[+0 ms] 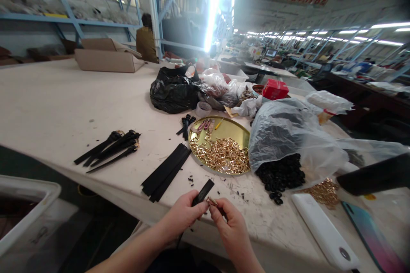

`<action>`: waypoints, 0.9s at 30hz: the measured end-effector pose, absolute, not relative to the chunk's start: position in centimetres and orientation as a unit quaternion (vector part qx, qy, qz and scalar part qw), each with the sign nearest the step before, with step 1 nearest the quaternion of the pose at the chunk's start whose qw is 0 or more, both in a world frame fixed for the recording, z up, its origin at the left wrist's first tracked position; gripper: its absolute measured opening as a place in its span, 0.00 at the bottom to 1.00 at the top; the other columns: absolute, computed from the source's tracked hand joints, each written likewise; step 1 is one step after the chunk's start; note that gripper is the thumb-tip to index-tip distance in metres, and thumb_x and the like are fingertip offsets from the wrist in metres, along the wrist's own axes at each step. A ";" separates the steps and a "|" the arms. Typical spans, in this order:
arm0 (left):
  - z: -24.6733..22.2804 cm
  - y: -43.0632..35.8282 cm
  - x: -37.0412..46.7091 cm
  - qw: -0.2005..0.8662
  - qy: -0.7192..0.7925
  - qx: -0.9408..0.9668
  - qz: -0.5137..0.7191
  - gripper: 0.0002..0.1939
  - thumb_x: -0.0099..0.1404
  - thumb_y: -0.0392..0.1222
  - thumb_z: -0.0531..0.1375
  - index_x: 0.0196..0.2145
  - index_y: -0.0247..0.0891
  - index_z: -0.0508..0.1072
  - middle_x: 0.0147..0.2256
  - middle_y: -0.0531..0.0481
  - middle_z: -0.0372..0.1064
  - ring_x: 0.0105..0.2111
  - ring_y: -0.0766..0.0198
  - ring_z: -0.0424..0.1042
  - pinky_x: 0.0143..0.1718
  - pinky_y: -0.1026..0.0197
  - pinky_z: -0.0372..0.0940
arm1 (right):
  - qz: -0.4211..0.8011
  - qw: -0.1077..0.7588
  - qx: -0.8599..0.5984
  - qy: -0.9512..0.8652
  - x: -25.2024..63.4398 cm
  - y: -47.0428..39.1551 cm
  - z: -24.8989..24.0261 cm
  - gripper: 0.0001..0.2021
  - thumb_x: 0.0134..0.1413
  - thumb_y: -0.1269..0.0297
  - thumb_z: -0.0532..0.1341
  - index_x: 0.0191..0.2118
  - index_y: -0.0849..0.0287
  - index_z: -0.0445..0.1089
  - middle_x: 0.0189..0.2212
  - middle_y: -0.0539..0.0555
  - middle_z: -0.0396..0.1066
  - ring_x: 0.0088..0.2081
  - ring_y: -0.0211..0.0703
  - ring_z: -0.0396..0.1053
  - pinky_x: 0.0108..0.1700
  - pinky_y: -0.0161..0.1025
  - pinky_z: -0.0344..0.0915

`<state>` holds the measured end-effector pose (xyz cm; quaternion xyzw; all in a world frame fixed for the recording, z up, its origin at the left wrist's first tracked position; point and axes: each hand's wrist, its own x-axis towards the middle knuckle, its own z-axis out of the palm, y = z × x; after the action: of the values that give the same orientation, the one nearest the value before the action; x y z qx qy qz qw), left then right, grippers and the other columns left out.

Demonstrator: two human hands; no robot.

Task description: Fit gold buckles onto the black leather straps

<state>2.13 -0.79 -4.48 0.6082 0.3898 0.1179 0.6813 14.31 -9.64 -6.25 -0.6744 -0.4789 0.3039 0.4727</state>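
Head view: both hands at the near table edge, working 1 piece. Left hand (pixel 184 213) pinches a black strap (pixel 203 192) between thumb and fingers, strap end angling up and away over the table (pixel 64 106). Right hand (pixel 231 227) is closed fingertip-tight on a small gold buckle (pixel 212 201) right at the strap's near end; strap and buckle touch, whether threaded I cannot tell. Handling call: strap looks thin, light and floppy, so grip it close to the end being worked, flat between thumb and forefinger; buckle is small, hard, probably slick metal, best held by its edges, easy to drop. Beyond the hands: a loose stack of flat black strips (pixel 166 172), a bundle of finished-looking straps (pixel 110 148) further left, a round gold tray (pixel 230 134) with a heap of gold buckles (pixel 222 155). Right of the tray, a clear plastic bag (pixel 288 140) spilling small black parts (pixel 282 175). White flat device (pixel 323 230) near right, black bag (pixel 174 89) and cardboard box (pixel 105 55) far back. A person stands beyond the box.
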 end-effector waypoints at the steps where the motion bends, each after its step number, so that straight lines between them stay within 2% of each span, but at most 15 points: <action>1: -4.6 -0.8 2.1 0.672 0.385 0.619 0.128 0.10 0.54 0.47 0.56 0.26 0.38 0.61 0.19 0.61 0.53 0.19 0.71 0.52 0.20 0.68 0.50 | 0.309 0.475 -0.675 -0.472 14.3 -9.7 -6.3 0.10 0.54 0.59 0.55 0.32 0.58 0.69 0.24 0.50 0.68 0.27 0.39 0.64 0.30 0.34 0.60; 6: -4.7 -0.6 2.2 0.634 0.384 0.654 0.152 0.09 0.53 0.45 0.55 0.26 0.37 0.62 0.22 0.59 0.55 0.25 0.68 0.55 0.26 0.67 0.54 | 0.342 0.481 -0.675 -0.443 14.0 -9.7 -6.8 0.11 0.52 0.57 0.55 0.31 0.59 0.70 0.23 0.50 0.68 0.26 0.39 0.63 0.28 0.34 0.59; 12: -4.4 -0.7 2.1 0.612 0.393 0.673 0.132 0.06 0.52 0.42 0.54 0.24 0.38 0.61 0.22 0.59 0.55 0.25 0.67 0.55 0.26 0.67 0.53 | 0.385 0.500 -0.665 -0.400 13.7 -9.7 -7.3 0.11 0.50 0.57 0.58 0.31 0.59 0.70 0.22 0.50 0.69 0.25 0.39 0.63 0.28 0.34 0.60; 18: -4.5 -1.0 2.0 0.625 0.380 0.672 0.113 0.06 0.53 0.43 0.54 0.25 0.37 0.62 0.21 0.59 0.54 0.24 0.68 0.54 0.24 0.66 0.52 | 0.392 0.557 -0.641 -0.354 13.8 -9.8 -7.9 0.13 0.47 0.58 0.60 0.38 0.59 0.67 0.29 0.53 0.72 0.29 0.41 0.68 0.32 0.36 0.65; 27: -4.8 -1.0 1.9 0.640 0.376 0.661 0.111 0.07 0.52 0.43 0.54 0.26 0.37 0.62 0.22 0.59 0.54 0.24 0.68 0.55 0.25 0.66 0.53 | 0.352 0.548 -0.653 -0.386 13.7 -9.9 -7.7 0.08 0.48 0.61 0.60 0.33 0.59 0.70 0.26 0.52 0.72 0.27 0.40 0.68 0.31 0.35 0.66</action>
<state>1.91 -0.99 -4.75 0.6610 0.3757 0.1110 0.6400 13.69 -9.94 -7.71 -0.6532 -0.3860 0.3516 0.5484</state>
